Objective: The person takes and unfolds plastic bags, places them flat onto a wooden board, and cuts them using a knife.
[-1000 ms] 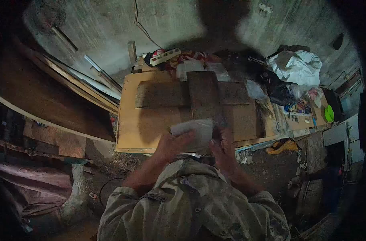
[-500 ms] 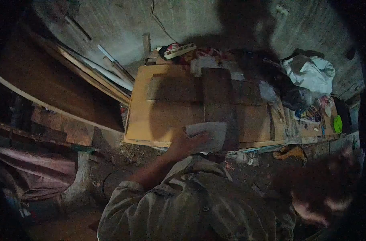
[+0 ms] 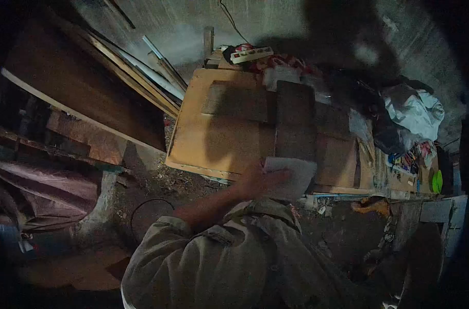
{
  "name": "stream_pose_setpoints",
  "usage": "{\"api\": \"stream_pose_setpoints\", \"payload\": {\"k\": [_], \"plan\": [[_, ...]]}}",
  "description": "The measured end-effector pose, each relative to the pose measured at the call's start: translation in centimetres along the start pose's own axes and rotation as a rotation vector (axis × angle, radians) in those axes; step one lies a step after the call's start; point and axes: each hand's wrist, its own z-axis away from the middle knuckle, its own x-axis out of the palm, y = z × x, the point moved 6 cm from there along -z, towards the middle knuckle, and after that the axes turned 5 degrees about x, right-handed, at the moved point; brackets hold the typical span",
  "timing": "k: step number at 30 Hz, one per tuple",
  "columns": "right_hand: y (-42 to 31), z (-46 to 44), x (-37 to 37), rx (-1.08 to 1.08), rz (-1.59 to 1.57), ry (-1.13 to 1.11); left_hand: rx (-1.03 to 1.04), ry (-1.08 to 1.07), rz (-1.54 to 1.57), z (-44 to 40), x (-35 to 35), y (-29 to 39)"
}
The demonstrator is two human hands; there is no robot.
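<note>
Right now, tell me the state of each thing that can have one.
Left hand: closed on the white sheet
White sheet: held at its left side
Dark boards: crossed, one over the other
Power strip: lying aslant; on or off, can't tell
Pale bag: crumpled
Pinkish cloth: in folds

L hand (image 3: 259,182) w/ white sheet (image 3: 300,176)

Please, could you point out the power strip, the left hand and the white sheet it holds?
Power strip (image 3: 251,54): head view, socket face.
Left hand (image 3: 259,182): head view, middle of hand.
White sheet (image 3: 299,177): head view, visible face.
</note>
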Motion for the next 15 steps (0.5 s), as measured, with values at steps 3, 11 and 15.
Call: {"api": "stream_pose_setpoints", "payload": {"k": [3, 11, 15], "plan": [[0.2, 0.2, 0.1, 0.022, 0.007, -0.02, 0.011, -0.054, -0.047, -0.6, 0.3, -0.7], [2.3, 1.0, 1.5, 0.104, 0.02, -0.084, -0.235, -0.035, -0.183, 0.1, 0.2, 0.6], [2.6, 1.1, 2.0, 0.12, 0.024, -0.097, -0.082, -0.034, -0.092, 0.3, 0.1, 1.4]]}}
